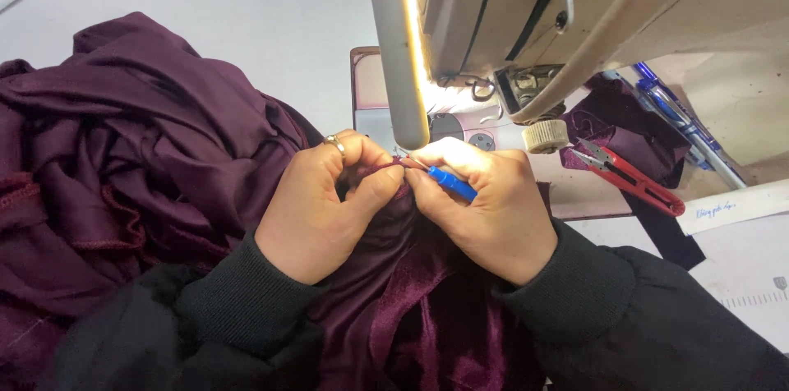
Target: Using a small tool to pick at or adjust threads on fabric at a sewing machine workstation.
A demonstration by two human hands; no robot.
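My left hand [325,202], with a ring on one finger, pinches a fold of dark purple fabric [131,144] between thumb and fingers. My right hand [485,202] holds a small blue-handled tool [450,183], its tip pointing at the pinched fabric edge next to my left thumb. Both hands meet just in front of the sewing machine's needle area [460,108]. The fabric runs under my wrists and piles up at the left.
A beige sewing machine [575,13] with a lit lamp bar [399,54] stands above my hands. Red thread snips [633,177] lie at the right beside blue pens [674,112], a white ruler [731,206] and another purple fabric scrap [625,132].
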